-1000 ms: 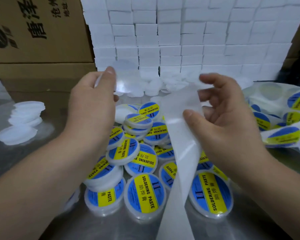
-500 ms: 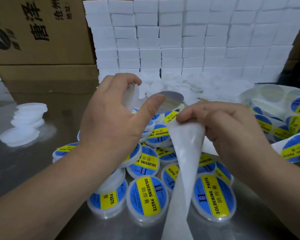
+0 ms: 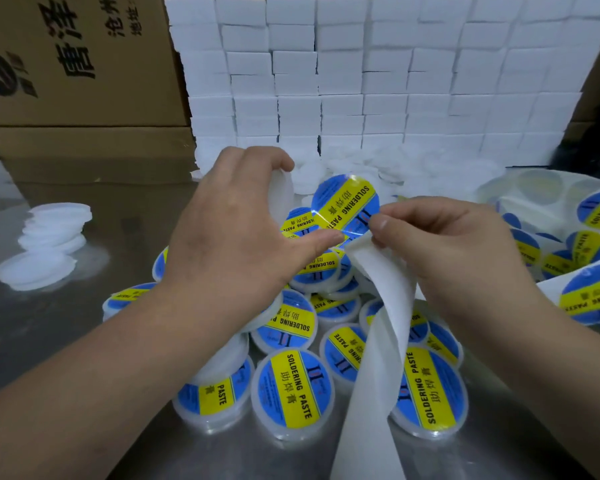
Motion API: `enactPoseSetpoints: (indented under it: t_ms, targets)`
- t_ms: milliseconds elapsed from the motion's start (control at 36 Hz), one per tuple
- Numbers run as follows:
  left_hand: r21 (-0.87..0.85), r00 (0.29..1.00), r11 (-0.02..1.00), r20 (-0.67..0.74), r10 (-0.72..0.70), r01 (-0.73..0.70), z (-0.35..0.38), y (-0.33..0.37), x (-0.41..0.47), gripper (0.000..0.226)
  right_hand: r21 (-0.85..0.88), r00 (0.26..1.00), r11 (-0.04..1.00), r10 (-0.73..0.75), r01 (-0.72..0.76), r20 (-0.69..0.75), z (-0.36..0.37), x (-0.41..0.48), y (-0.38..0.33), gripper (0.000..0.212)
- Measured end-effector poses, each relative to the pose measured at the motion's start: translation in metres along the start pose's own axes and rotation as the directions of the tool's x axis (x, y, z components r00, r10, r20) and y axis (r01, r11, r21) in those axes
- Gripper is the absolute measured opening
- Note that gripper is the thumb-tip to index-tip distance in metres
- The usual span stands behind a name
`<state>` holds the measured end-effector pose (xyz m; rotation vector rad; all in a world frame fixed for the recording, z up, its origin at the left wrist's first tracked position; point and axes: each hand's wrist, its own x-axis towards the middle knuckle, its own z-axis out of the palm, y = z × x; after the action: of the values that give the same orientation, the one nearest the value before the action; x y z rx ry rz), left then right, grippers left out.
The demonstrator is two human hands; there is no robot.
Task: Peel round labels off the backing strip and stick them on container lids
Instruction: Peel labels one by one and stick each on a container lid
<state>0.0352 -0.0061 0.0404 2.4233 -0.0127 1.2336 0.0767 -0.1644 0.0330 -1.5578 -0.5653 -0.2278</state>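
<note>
Fingers of your left hand (image 3: 236, 237) curl round a blank white lid (image 3: 282, 194); your right hand (image 3: 458, 251) pinches the backing strip (image 3: 378, 306), its round label (image 3: 343, 206) standing half-peeled between both hands, above the labelled containers (image 3: 291, 389).

1. A pile of labelled containers (image 3: 291, 386) sits at centre frame on the tabletop (image 3: 49, 341).
2. Loose lids (image 3: 54, 230) are stacked at the left edge, with cardboard boxes (image 3: 77, 64) behind them at upper left.
3. Stacked blocks (image 3: 378, 81) fill the upper centre and right, behind the pile.
4. Label sheets (image 3: 589, 296) lie at the right edge.
5. The backing strip (image 3: 371, 393) hangs from the right hand (image 3: 454, 244) over the pile to the bottom edge.
6. The left hand (image 3: 236, 230) holds a lid (image 3: 281, 192) left of it.
</note>
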Motion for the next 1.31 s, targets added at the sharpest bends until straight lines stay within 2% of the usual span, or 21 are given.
enactPoseSetpoints:
  t_ms: [111, 139, 167, 194, 222, 250, 306, 361, 389, 472, 583, 694, 1056, 1306]
  targets:
    - [0.086, 0.999, 0.996, 0.030, -0.030, 0.027, 0.005, -0.008, 0.001, 0.042, 0.005, 0.994, 1.000, -0.006, 0.006, -0.108, -0.003, 0.003, -0.001, 0.031]
    - [0.018, 0.998, 0.998, 0.027, -0.065, 0.064, 0.005, -0.009, 0.002, 0.032, 0.036, 0.991, 0.999, -0.005, 0.009, -0.132, -0.005, 0.005, -0.002, 0.031]
    - [-0.125, 0.990, 0.982, 0.041, -0.138, 0.142, 0.004, -0.009, 0.004, 0.021, 0.069, 0.990, 0.998, -0.003, 0.013, -0.143, -0.007, 0.005, -0.003, 0.031]
    - [-0.316, 0.969, 0.916, 0.088, -0.231, 0.247, 0.002, -0.007, 0.006, 0.012, 0.088, 0.991, 0.996, -0.007, 0.019, -0.135, -0.008, 0.006, -0.004, 0.030]
    - [-0.503, 0.941, 0.796, 0.160, -0.299, 0.338, 0.000, -0.004, 0.007, 0.011, 0.085, 0.994, 0.996, -0.014, 0.023, -0.106, -0.007, 0.005, -0.005, 0.031]
    - [-0.646, 0.911, 0.646, 0.235, -0.339, 0.407, -0.001, -0.001, 0.008, 0.018, 0.064, 0.998, 0.998, -0.022, 0.026, -0.054, -0.006, 0.003, -0.005, 0.032]
    - [-0.804, 0.860, 0.340, 0.376, -0.345, 0.488, -0.001, 0.002, 0.008, 0.027, 0.026, 0.996, 1.000, -0.007, 0.005, 0.084, -0.001, 0.000, -0.005, 0.033]
    - [-0.834, 0.814, 0.116, 0.481, -0.324, 0.539, -0.001, 0.003, 0.008, 0.039, 0.014, 0.975, 0.999, 0.027, -0.031, 0.221, 0.001, -0.003, -0.004, 0.027]
    - [-0.825, 0.795, 0.051, 0.524, -0.305, 0.563, -0.001, 0.002, 0.008, 0.040, 0.015, 0.959, 0.999, 0.040, -0.046, 0.280, 0.002, -0.004, -0.004, 0.022]
    - [-0.776, 0.761, -0.038, 0.625, -0.171, 0.629, 0.000, 0.001, 0.008, 0.037, 0.044, 0.926, 0.997, 0.039, -0.060, 0.376, 0.002, -0.005, -0.002, 0.016]
    - [-0.759, 0.757, -0.092, 0.651, -0.064, 0.645, 0.002, 0.001, 0.006, 0.038, 0.064, 0.913, 0.997, 0.005, -0.034, 0.407, 0.000, -0.004, -0.002, 0.020]
    - [-0.780, 0.779, -0.102, 0.624, -0.055, 0.617, 0.005, 0.001, 0.005, 0.031, 0.074, 0.911, 0.997, 0.000, -0.033, 0.412, 0.000, -0.003, -0.001, 0.020]
    - [-0.835, 0.836, 0.030, 0.548, -0.041, 0.549, 0.005, 0.004, -0.001, 0.027, 0.000, 0.909, 1.000, 0.021, -0.023, 0.416, -0.001, -0.002, -0.001, 0.022]
    - [-0.854, 0.859, 0.097, 0.510, -0.041, 0.511, 0.007, 0.005, -0.003, 0.030, 0.021, 0.907, 0.999, 0.024, -0.036, 0.420, -0.002, -0.002, 0.000, 0.020]
